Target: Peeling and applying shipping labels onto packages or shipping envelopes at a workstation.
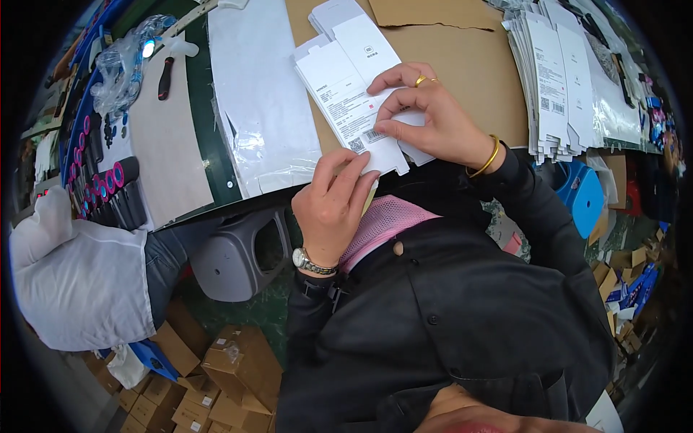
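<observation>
Flattened white cartons (339, 79) with printed text and codes lie stacked on the brown cardboard in front of me. My left hand (328, 206) has its fingers bent over the lower edge of the top carton, gripping it there. A narrow pale-yellow edge (372, 193) shows beside the left thumb; what it belongs to is hidden. Over the carton's printed end, my right hand (437, 119) brings thumb and index finger together close to the barcode (374, 136). Whatever lies between those fingertips is too small to make out.
More flattened white cartons (552, 86) are stacked at the right. Plastic-covered white sheets (260, 101) lie to the left, beyond them a screwdriver (166, 78) and several black-and-pink tools (108, 180). A person in white (86, 278) sits at left, near a grey stool (227, 260).
</observation>
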Action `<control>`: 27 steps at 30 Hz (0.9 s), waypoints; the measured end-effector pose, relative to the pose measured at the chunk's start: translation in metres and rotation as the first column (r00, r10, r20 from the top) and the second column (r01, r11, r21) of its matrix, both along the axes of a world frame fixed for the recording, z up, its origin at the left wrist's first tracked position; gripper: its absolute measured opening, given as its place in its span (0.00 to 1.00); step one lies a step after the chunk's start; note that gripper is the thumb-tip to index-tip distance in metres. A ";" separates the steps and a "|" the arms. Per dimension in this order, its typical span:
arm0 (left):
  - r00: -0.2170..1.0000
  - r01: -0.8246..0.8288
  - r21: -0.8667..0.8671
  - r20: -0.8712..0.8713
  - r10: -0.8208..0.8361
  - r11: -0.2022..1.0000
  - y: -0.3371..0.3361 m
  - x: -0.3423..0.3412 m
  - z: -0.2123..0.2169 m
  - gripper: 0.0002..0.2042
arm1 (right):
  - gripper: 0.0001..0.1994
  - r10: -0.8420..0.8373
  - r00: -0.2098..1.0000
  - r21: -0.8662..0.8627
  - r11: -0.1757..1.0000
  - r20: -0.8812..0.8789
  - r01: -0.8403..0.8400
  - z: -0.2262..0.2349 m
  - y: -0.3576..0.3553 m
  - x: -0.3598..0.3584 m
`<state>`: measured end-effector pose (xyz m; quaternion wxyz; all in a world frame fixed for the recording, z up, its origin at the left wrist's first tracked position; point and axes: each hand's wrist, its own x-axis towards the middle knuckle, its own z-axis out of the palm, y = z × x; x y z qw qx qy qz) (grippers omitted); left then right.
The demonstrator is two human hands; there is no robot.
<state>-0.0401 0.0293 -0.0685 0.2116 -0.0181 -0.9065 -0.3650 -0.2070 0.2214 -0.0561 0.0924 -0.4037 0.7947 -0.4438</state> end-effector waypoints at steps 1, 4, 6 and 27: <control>1.000 0.000 0.004 0.002 0.000 1.000 -0.001 0.000 0.000 0.14 | 0.04 0.005 1.000 0.001 1.000 -0.014 -0.005 -0.001 0.000 -0.001; 1.000 0.006 -0.016 -0.007 -0.006 1.000 -0.002 -0.001 -0.001 0.15 | 0.04 0.012 1.000 0.004 1.000 -0.012 -0.012 -0.002 0.000 -0.001; 1.000 0.007 -0.016 -0.008 -0.007 1.000 -0.002 -0.002 -0.001 0.15 | 0.04 0.015 1.000 0.004 1.000 0.013 -0.015 -0.001 0.000 -0.001; 1.000 0.016 -0.020 0.009 -0.015 1.000 -0.002 -0.002 0.000 0.16 | 0.03 0.005 0.999 0.039 0.999 -0.049 -0.003 -0.006 0.000 -0.001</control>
